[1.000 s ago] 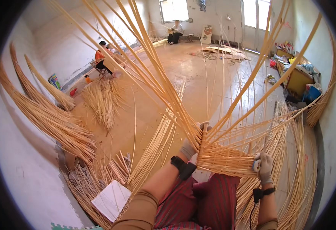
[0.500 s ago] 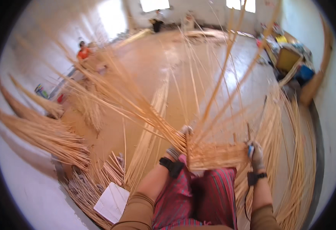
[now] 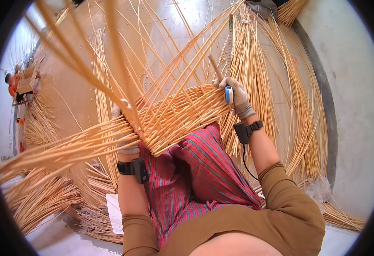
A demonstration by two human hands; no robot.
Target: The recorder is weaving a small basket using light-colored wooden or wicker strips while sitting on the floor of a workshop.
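Note:
A partly woven wicker basket (image 3: pixel 187 115) lies tilted across my lap, its long loose canes fanning out to the left and upward. My left hand (image 3: pixel 119 112), in a pale glove, grips the basket's left end, and canes hide much of it. At the right end my gloved right hand (image 3: pixel 237 94) is closed around a blue and white tape measure (image 3: pixel 229 94), against the basket's upper corner. A graduated strip (image 3: pixel 229 45) rises beyond that hand. A short brown stick (image 3: pixel 215 67) pokes up beside its fingers.
Cane bundles (image 3: pixel 249 55) lie on the floor at right, with more canes (image 3: pixel 46 194) at lower left. A white board (image 3: pixel 115 213) is by my left forearm. Another person in orange (image 3: pixel 13 85) sits far left beside woven work. A wall (image 3: pixel 357 106) bounds the right.
My view has tipped downward. The basket has turned, its right end now higher and farther away, and its loose canes swing left. Both hands stay on it.

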